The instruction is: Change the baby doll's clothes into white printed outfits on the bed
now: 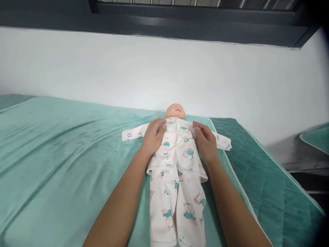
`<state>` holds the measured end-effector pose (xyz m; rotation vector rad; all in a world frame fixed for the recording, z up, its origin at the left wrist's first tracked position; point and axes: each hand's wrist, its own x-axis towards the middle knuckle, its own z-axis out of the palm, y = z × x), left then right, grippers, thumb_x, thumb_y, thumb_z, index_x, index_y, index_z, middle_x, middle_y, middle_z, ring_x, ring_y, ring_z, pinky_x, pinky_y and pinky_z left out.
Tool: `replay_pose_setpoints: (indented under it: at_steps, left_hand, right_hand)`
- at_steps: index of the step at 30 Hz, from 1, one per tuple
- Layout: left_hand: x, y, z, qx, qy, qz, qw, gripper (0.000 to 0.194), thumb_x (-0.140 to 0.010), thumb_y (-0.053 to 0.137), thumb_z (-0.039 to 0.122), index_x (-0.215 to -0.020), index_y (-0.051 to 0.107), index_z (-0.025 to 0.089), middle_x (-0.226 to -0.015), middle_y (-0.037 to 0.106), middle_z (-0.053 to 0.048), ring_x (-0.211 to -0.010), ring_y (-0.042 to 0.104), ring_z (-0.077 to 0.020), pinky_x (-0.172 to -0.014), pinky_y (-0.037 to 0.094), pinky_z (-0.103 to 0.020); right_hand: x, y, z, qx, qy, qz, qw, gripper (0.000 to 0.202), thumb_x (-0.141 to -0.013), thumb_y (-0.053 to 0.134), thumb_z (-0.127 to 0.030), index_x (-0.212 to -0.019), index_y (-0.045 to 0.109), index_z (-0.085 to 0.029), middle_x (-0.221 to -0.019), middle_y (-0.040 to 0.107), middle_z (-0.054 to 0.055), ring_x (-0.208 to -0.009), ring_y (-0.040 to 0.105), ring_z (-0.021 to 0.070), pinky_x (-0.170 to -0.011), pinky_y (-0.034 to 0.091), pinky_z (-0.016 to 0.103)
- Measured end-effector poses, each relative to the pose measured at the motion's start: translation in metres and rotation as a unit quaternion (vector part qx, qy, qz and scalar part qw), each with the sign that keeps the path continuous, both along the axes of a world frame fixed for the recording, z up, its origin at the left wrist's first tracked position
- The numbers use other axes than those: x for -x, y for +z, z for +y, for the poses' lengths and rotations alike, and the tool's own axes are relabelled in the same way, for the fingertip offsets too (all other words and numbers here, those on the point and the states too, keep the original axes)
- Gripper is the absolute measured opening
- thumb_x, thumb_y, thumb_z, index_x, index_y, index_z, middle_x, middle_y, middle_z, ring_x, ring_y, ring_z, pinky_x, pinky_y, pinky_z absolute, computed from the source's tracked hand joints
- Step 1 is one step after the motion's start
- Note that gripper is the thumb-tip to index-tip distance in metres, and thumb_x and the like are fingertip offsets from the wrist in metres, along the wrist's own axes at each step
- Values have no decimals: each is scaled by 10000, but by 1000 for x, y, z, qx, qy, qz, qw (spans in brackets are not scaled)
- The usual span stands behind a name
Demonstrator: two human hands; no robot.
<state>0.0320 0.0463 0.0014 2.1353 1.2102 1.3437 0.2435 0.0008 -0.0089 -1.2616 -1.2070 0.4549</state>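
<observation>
A baby doll (175, 111) lies face up, dressed in a white patterned long-sleeved top (177, 145) and matching trousers (177, 206). Both sleeves stretch out sideways. My left hand (154, 136) rests at the doll's shoulder and chest on the left side, fingers extended and holding nothing. On the right side, my right hand (205, 139) is at the edge of the top near the other shoulder, its fingers apart and slightly bent. A small button shows on the front of the top between my hands.
Under the doll is a light green sheet (77, 164). A darker green quilted mat (267, 181) shows to the right. Behind stands a white wall (144, 72), with a dark metal frame (154, 25) above. Another green padded edge (317, 137) is at the far right.
</observation>
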Motion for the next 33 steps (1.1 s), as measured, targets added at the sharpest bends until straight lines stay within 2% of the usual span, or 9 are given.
replay_pose_setpoints:
  at_steps: [3,6,9,13,17,21,25,30,33]
  left_hand:
    - [24,-12,-2,-41,86,97,991,382,-960,398,234,-1301,562,180,-1365,597,-92,-1349,453,-227,-1165,335,-443]
    - [61,-23,-10,1,173,225,959,515,-893,424,155,-1405,477,155,-1510,460,-126,-1453,319,-286,-1190,263,-515]
    - [99,-30,-18,77,242,290,923,536,-919,404,211,-1453,432,172,-1558,391,-143,-1456,309,-336,-1158,258,-592]
    - [124,-30,-19,118,251,314,908,522,-960,313,191,-1473,406,170,-1504,472,-139,-1396,420,-286,-1147,309,-512]
    - [129,-24,-17,114,247,321,907,559,-923,314,85,-1461,422,191,-1526,454,-108,-1404,412,-258,-1149,308,-510]
    - [125,-21,-27,101,275,293,910,548,-923,308,89,-1447,447,169,-1538,426,-139,-1409,394,-300,-1121,342,-538]
    - [106,-24,-69,41,247,231,940,481,-932,357,154,-1387,511,140,-1462,494,-161,-1357,437,-315,-1099,394,-505]
    - [75,-35,-164,30,58,96,993,368,-964,378,198,-1280,566,220,-1324,598,-84,-1254,537,-220,-1087,437,-420]
    - [66,-42,-220,63,18,25,998,317,-963,412,195,-1231,570,257,-1275,611,-66,-1224,552,-192,-1057,459,-392]
  right_hand:
    - [-16,-12,-3,-5,-75,-102,992,390,-933,497,-460,-1186,654,-208,-1301,637,101,-1235,543,257,-1088,382,486]
    - [-42,-27,-12,20,-119,-229,966,447,-946,446,-426,-1252,618,-148,-1368,585,162,-1312,478,278,-1125,335,505]
    - [-70,-42,-32,123,-155,-339,920,502,-953,417,-406,-1349,553,-128,-1462,499,190,-1383,409,310,-1144,288,538]
    - [-89,-52,-70,251,-172,-396,866,541,-973,372,-430,-1429,479,-159,-1532,424,161,-1404,388,341,-1134,274,589]
    - [-81,-55,-107,225,-171,-433,856,538,-969,375,-416,-1407,498,-128,-1520,440,171,-1399,397,345,-1128,303,553]
    - [-62,-59,-145,134,-168,-414,885,460,-960,417,-405,-1304,578,-145,-1425,545,169,-1340,469,326,-1108,343,543]
    - [-31,-61,-196,71,-132,-338,929,393,-957,472,-416,-1257,598,-195,-1336,613,142,-1262,543,301,-1067,419,527]
    - [22,-64,-262,91,-76,-220,968,372,-944,532,-390,-1299,555,-284,-1386,575,84,-1278,535,291,-1058,445,562]
    - [43,-67,-286,80,-33,-214,973,418,-925,568,-342,-1338,521,-309,-1428,526,82,-1319,493,301,-1063,449,581]
